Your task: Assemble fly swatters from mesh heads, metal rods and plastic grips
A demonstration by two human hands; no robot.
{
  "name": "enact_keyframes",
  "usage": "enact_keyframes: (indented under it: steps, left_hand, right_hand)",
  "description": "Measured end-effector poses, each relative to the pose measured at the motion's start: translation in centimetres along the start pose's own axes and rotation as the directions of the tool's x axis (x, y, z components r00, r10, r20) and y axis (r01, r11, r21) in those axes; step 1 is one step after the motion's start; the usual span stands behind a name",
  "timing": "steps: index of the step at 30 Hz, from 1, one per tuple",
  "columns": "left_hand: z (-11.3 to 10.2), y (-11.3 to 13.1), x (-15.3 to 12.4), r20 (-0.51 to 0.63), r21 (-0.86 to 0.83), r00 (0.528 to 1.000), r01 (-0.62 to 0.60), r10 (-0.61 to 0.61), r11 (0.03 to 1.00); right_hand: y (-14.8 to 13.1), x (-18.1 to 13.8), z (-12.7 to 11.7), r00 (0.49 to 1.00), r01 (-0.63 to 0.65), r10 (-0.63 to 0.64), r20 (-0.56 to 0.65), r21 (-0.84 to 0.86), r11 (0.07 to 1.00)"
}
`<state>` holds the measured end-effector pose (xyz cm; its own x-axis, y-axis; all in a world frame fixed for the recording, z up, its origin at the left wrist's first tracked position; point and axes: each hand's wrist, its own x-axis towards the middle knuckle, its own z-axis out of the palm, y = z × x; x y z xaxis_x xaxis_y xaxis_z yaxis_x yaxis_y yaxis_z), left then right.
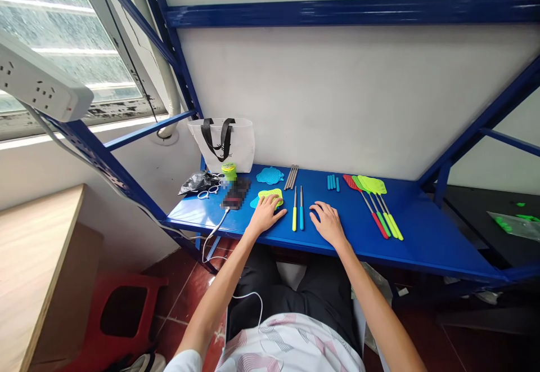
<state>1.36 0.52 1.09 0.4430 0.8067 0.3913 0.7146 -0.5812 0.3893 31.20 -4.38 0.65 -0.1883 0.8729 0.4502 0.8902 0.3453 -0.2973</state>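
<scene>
My left hand (266, 214) lies flat with fingers apart on a yellow-green fly swatter head (272, 195), which sits on a blue one on the blue shelf (417, 242). My right hand (327, 221) rests open on the shelf, holding nothing. Between the hands lie a yellow-handled rod (294, 216) and a blue-handled rod (301, 215), side by side. Farther back are a blue swatter head (270, 175), a bundle of metal rods (291, 176) and short blue grips (333, 182).
Several assembled fly swatters (375, 200) lie at the right. At the left stand a white tote bag (223, 144), a green tape roll (228, 170), scissors (207, 192) and a phone (236, 195) on a cable. A red stool (120, 310) sits below left, a wooden table (34, 259) beside it.
</scene>
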Motion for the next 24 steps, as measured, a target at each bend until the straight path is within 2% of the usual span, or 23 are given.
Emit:
enact_keyframes:
  steps: [11, 24]
  left_hand:
    - [-0.19, 0.25, 0.04, 0.024, 0.011, 0.999, 0.024, -0.024, 1.0]
    - [0.11, -0.01, 0.08, 0.01, -0.011, 1.0, 0.015, -0.015, 1.0]
  right_hand:
    - [0.32, 0.06, 0.19, 0.985, -0.083, 0.084, 0.151, -0.016, 0.996]
    - [0.28, 0.04, 0.02, 0.99, -0.053, 0.06, 0.126, -0.058, 0.997]
